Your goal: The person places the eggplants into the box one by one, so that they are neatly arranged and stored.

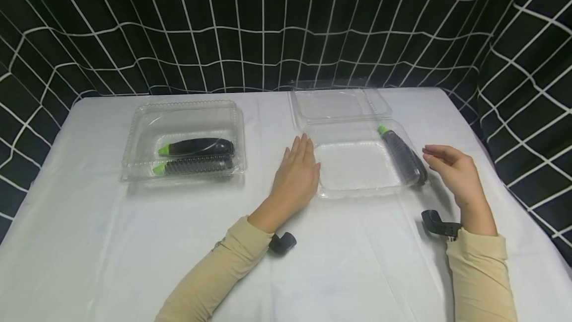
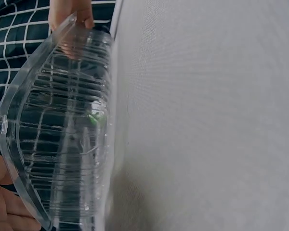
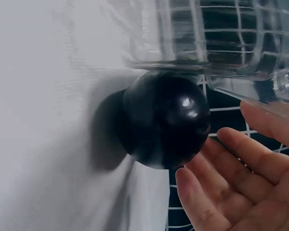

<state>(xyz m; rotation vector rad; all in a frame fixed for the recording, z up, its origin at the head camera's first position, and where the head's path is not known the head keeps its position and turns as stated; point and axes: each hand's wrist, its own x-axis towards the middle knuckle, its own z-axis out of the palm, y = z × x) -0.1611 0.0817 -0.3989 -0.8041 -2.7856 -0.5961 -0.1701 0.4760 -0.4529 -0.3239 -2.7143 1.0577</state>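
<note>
An open clear plastic clamshell box [image 1: 357,194] lies on the table's right half, its lid [image 1: 341,103] folded back. My left hand [image 1: 294,175] is against the box's left side, its fingers straight. Along the right wall lies a long black bottle-shaped thing [image 1: 404,158] with a green tip, seen partly through the ribbed plastic. Its rounded glossy end [image 3: 166,120] shows outside the wall in the right wrist view. Just right of it is my right hand [image 1: 458,175], fingers loosely bent and holding nothing; whether the fingertips touch the black thing, I cannot tell.
On the left stands a closed clear clamshell box [image 1: 143,138] with two black, green-tipped things [image 1: 196,147] inside. A white cloth covers the table [image 1: 335,262]. Black walls with white netting [image 1: 277,29] rise behind and at the sides.
</note>
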